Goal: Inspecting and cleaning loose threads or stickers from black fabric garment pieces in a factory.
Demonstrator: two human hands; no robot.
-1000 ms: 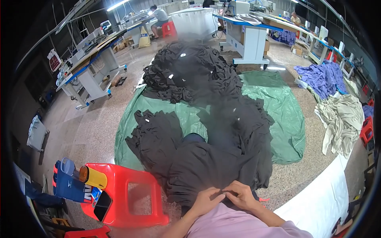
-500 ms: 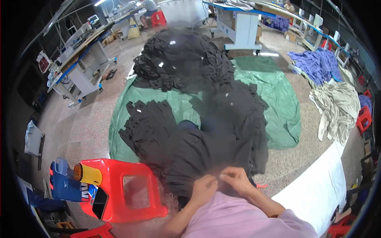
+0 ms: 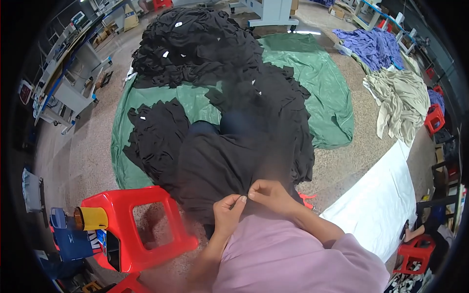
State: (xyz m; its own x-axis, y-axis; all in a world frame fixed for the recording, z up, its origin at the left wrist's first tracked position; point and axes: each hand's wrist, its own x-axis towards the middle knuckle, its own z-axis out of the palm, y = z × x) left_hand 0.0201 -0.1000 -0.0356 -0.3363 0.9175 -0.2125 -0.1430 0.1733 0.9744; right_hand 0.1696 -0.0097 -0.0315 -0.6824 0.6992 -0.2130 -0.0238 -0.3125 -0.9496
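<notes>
Over the black cloth point(image 3: 220, 161) spread across my lap, my two hands meet at their fingertips. My left hand point(image 3: 227, 214) is closed in a pinch, thumb raised toward the other hand. Thumb and forefinger of my right hand point(image 3: 273, 198) press together right beside it, the other fingers curled. Whatever lies between the fingertips is too small to make out. Black garments with small white tags lie around the cloth: a low stack point(image 3: 156, 132) on the left and a longer heap point(image 3: 283, 102) on the right.
A large black garment pile point(image 3: 195, 49) rests on a green sheet point(image 3: 327, 88) ahead. At my left, a red stool point(image 3: 124, 234) carries a yellow cup point(image 3: 93, 218) and a phone point(image 3: 113, 249). White sheeting point(image 3: 371, 205) and beige cloth point(image 3: 400, 102) lie to the right.
My hands have come together until the fingertips nearly touch, both still pinched. The view has tilted down, so the piles and the stool sit higher or further left in it.
</notes>
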